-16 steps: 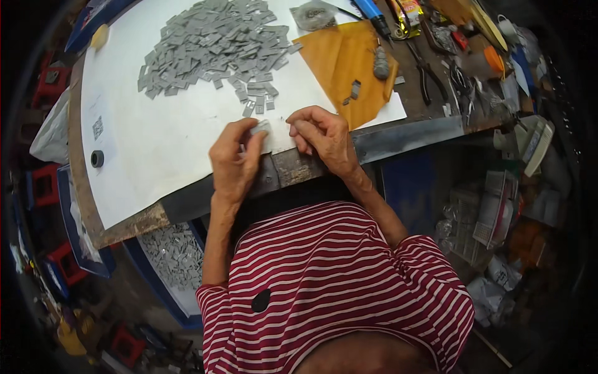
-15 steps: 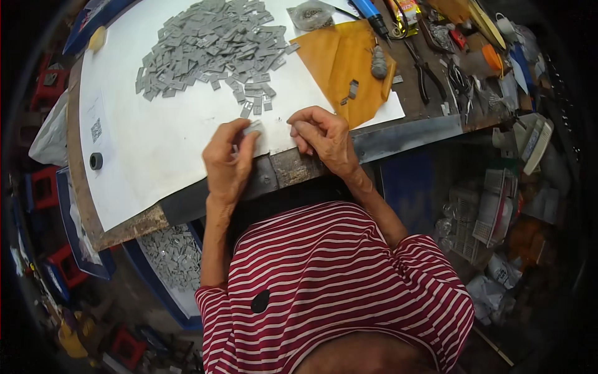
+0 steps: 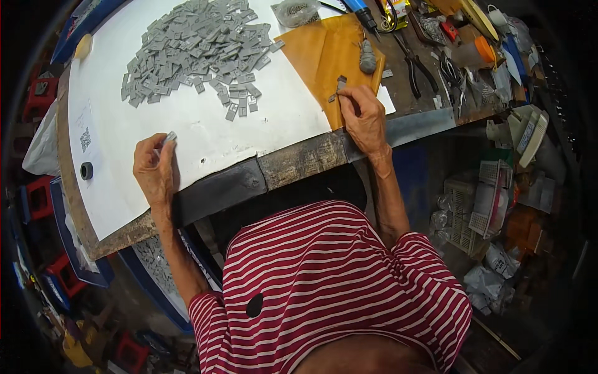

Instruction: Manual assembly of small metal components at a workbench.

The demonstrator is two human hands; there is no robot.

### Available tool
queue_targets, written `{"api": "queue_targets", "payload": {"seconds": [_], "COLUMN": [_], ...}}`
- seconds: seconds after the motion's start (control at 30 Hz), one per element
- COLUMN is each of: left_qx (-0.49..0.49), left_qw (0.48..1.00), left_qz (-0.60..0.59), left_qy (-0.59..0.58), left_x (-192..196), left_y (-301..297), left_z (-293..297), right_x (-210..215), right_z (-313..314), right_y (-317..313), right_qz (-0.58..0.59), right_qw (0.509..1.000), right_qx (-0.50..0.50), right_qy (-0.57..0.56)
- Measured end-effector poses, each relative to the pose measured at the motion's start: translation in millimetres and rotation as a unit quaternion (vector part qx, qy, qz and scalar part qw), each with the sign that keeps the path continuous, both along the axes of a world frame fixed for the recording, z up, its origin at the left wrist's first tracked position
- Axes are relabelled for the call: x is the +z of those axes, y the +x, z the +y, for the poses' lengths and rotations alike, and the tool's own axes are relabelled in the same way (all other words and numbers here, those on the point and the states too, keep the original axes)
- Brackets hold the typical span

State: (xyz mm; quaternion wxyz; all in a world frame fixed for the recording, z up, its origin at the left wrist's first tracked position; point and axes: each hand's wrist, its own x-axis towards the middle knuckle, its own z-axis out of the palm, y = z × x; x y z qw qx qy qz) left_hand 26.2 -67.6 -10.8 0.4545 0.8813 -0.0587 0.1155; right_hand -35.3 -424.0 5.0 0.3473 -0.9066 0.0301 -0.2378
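A small flat grey piece (image 3: 170, 136) shows between the thumb and forefinger of my left hand (image 3: 154, 167), which is closed on it above the white sheet (image 3: 205, 140) near the table's front edge. My right hand (image 3: 366, 121) is over the brown board (image 3: 311, 56), its thumb and fingertips pinched together. Right at those fingertips lies a little grey part (image 3: 341, 81), with a smaller one (image 3: 332, 98) beside it. What the pinch holds, if anything, is hidden. A big pile of similar flat grey pieces (image 3: 193, 50) covers the sheet's far middle.
A black ring (image 3: 87, 170) sits on the sheet's left side. Pliers (image 3: 414, 68), a blue-handled tool (image 3: 361, 11), a grey lump-handled tool (image 3: 367, 59) and a bag of small parts (image 3: 296, 12) are at the far right. Below the table stands a blue-rimmed bin (image 3: 149, 280) of grey pieces.
My left hand has moved left along the sheet with its grey piece. My right hand has gone right, from the sheet to the small grey parts on the brown board. The view has shifted slightly.
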Motion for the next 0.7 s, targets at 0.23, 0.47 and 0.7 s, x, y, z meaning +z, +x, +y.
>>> {"api": "queue_targets", "payload": {"seconds": [0.23,0.47,0.7], "left_qx": [0.006,-0.003,-0.015], "left_qw": [0.993,0.998,0.999], "left_qz": [0.053,0.042,0.025], "left_qy": [-0.109,-0.055,-0.023], "left_x": [-1.3,1.9,9.2], "left_y": [-0.4,0.3,-1.8], "left_z": [9.8,12.7,9.9], "right_x": [-1.6,0.4,12.8], "right_z": [-4.9,-13.4,-23.5], "right_y": [6.0,11.0,18.1], "right_qz": [0.024,0.035,0.078], "right_qw": [0.997,0.989,0.976], "right_qx": [0.051,0.105,0.159], "right_qy": [-0.055,-0.099,-0.128]}}
